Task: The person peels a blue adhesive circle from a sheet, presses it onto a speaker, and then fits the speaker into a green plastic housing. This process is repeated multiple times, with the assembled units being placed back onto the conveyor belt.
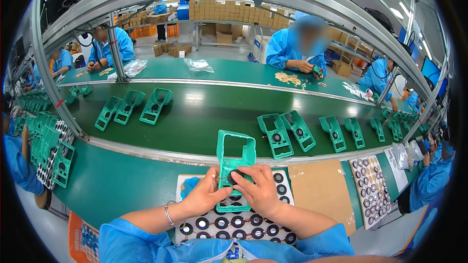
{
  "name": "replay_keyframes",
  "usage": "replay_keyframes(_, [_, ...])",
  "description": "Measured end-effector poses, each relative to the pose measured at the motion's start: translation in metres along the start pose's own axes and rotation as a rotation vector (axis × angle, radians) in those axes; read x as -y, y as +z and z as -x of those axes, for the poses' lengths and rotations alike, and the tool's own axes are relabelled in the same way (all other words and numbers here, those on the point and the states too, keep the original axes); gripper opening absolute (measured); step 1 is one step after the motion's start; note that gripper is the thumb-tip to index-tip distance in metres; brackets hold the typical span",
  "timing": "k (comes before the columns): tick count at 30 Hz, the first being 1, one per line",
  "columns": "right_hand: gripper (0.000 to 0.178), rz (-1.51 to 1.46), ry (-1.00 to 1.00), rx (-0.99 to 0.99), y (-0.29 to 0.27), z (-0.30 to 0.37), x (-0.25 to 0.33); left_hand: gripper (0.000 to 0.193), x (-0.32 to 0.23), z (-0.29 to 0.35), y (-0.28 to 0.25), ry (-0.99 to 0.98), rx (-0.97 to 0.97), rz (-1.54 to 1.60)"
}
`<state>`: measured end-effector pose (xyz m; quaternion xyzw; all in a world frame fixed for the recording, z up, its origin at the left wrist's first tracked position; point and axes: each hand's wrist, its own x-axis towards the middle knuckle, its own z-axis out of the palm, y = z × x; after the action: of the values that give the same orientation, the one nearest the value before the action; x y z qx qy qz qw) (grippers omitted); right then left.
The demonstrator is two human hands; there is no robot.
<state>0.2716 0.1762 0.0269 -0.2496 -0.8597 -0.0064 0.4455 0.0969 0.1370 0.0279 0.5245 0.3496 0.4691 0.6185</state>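
Left grip (210,192) clamps a green housing (233,162); right grip (259,191) closes on its round black disc (234,178); uneven pressure could seat it crooked.

Housing (238,163) above tray (288,193) — cardboard (321,192) right, conveyor (204,112) behind.

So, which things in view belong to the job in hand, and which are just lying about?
In the job:
green housing, in left hand
black disc, at right hand
board of discs

Seemingly lying about:
cardboard sheet
clear bag
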Motion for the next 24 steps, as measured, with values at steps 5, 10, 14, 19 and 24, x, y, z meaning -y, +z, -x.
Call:
replay_keyframes(5, [0.041, 0.082, -0.022, 0.085, -0.001, -0.001, 0.011, 0.046, 0.001, 0.002, 0.001, 0.075, -0.009, 0.005])
replay_keyframes(10, [0.049, 0.057, 0.021, 0.186, 0.0, -0.001, 0.012, 0.043, 0.007, -0.003, -0.007, 0.046, -0.077, 0.15])
replay_keyframes(14, [0.051, -0.128, 0.029, 0.178, -0.007, -0.004, 0.015, 0.033, -0.004, -0.004, -0.004, -0.033, -0.154, 0.304])
replay_keyframes(19, [0.045, -0.212, 0.109, -0.081, -0.025, -0.012, 0.0, 0.024, -0.005, -0.01, -0.018, -0.029, -0.206, 0.16])
replay_keyframes(24, [0.032, -0.507, 0.372, -0.643, -0.071, -0.033, -0.022, 0.028, -0.008, -0.017, -0.036, 0.034, -0.278, 0.174])
